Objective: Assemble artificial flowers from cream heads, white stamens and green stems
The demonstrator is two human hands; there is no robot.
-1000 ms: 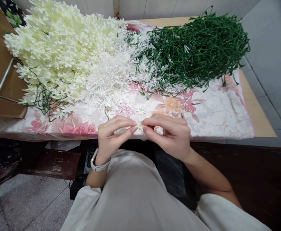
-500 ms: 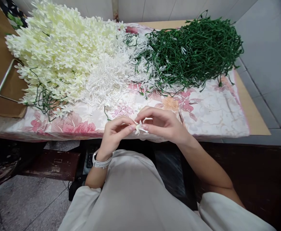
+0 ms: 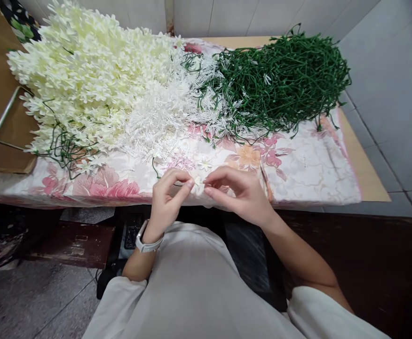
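My left hand (image 3: 172,195) pinches a small white artificial flower (image 3: 198,181) between thumb and forefinger, just above the table's front edge. Close to its right side is my right hand (image 3: 239,193), thumb and forefinger slightly apart, with nothing clear between them. On the cloth just beyond the hands lies a loose white flower (image 3: 205,163). One short green stem (image 3: 155,167) rests beyond my left fingers. What exactly my left fingertips cover is hidden.
Cream artificial flowers (image 3: 86,80) are heaped at left, thin white stamens (image 3: 156,117) in the middle, green stems (image 3: 290,80) at right. A floral cloth (image 3: 315,174) covers the table. A brown panel with a metal handle (image 3: 6,113) stands at far left; tiled walls border the back and right.
My right thumb and forefinger have come away from the white flower and parted a little. A loose flower now shows on the cloth where my right fingers were. My left hand keeps its pinch.
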